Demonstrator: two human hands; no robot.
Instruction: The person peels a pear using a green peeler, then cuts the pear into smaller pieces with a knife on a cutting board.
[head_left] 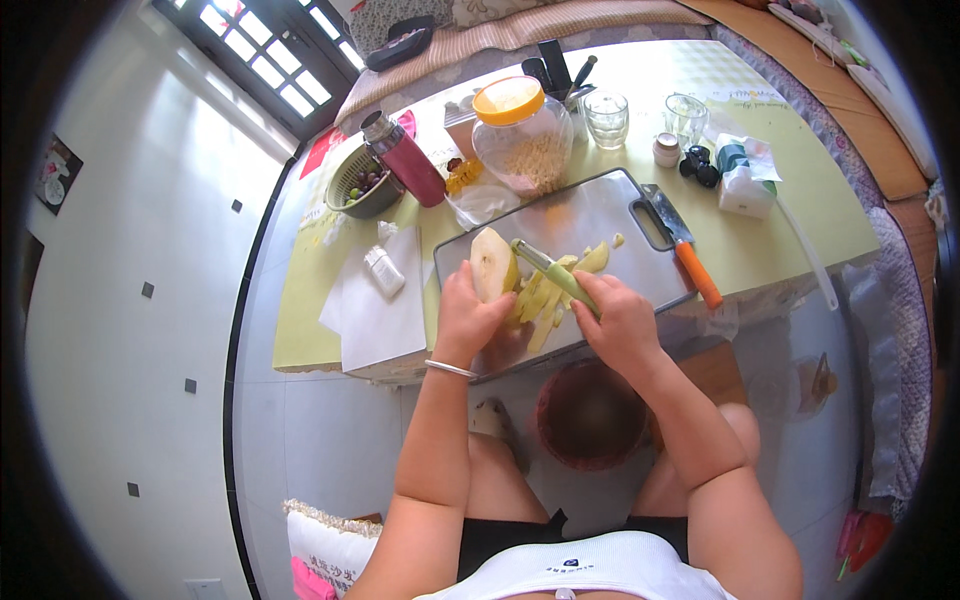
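My left hand (473, 312) is wrapped round a cut pear (492, 262), its pale flesh turned upward and some yellow-green skin showing on the right side. In my right hand (618, 318) is a peeler with a light green handle (562, 277). The peeler's metal head sits close beside the pear's right edge; whether it touches is hard to make out. Below both lies a steel cutting board (610, 200) with a dark rim, partly over the table's near edge. Strips of pear peel (540, 300) are heaped on the board between my hands.
A knife with an orange handle (697, 275) lies along the board's right side. Behind the board stand a yellow-lidded jar (522, 150), a pink flask (405, 165) and glasses (606, 118). A fruit basket (368, 200) is at left, a tissue pack (746, 185) at right, a round bin (592, 415) below.
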